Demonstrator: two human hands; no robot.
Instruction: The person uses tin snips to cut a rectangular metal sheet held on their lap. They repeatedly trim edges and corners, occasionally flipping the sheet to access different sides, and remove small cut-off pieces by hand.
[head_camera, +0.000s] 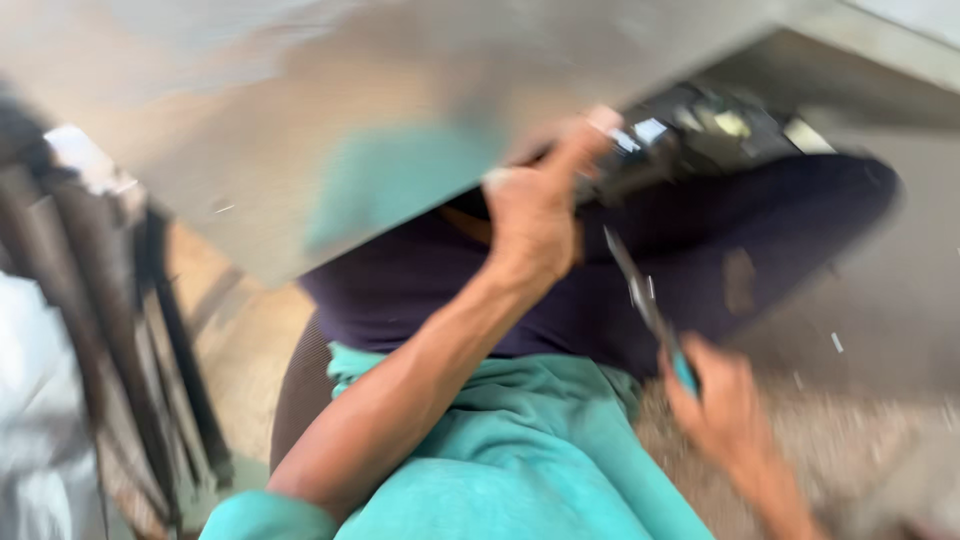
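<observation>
A large sheet of grey metal (300, 110) fills the upper left of the head view, tilted, with its lower edge above the person's lap. The left hand (535, 215) grips this sheet at its lower right edge, fingers curled over the rim, the forearm running down to a teal sleeve (265, 520). The right hand (725, 405) is closed round the teal handle of a pair of metal snips (645, 300), whose blades point up and left toward the left hand but stand apart from the sheet; whether the blades are parted cannot be told through the blur. Below both hands lie the teal shirt (520, 450) and dark trousers (720, 240) of the seated person. A dark, indistinct object (690, 135) sits just beyond the left hand. Dark rods (120, 330) lean at the left. The floor (880, 330) is grey and gritty.
</observation>
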